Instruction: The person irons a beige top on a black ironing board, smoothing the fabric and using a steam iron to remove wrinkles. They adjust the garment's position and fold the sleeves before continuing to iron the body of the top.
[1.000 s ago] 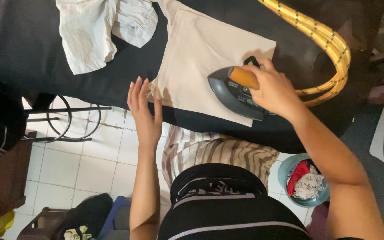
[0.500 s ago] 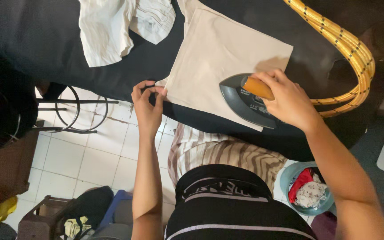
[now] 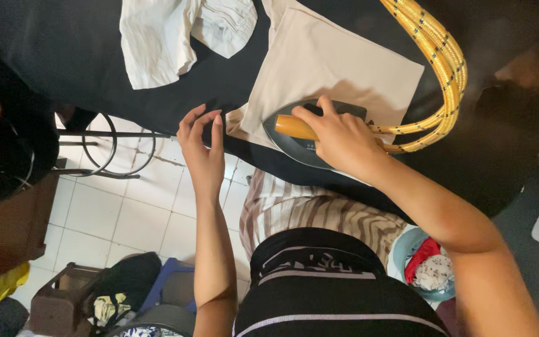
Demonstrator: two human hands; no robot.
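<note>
Gripping the iron (image 3: 304, 140) on beige cloth (image 3: 338, 68), right hand (image 3: 344, 140); left hand (image 3: 202, 150) open

Ironing surface (image 3: 63, 56): spans the upper part of the view, above the floor.
Folded cloth (image 3: 338, 68): on the surface, right of centre.
Iron (image 3: 310, 134): on the cloth's near edge, under the right hand (image 3: 341, 140).
Braided cord (image 3: 438, 68): right of the iron, looping up across the surface.
Crumpled garment (image 3: 176, 34): on the surface, left of the cloth and apart from it.
Left hand (image 3: 202, 146): at the surface's near edge, just left of the cloth's corner; contact cannot be told.
Wire stand (image 3: 110, 146): below the surface, left of that hand.
Basin (image 3: 403, 246): on the floor at lower right, with what look like cloths in it.
</note>
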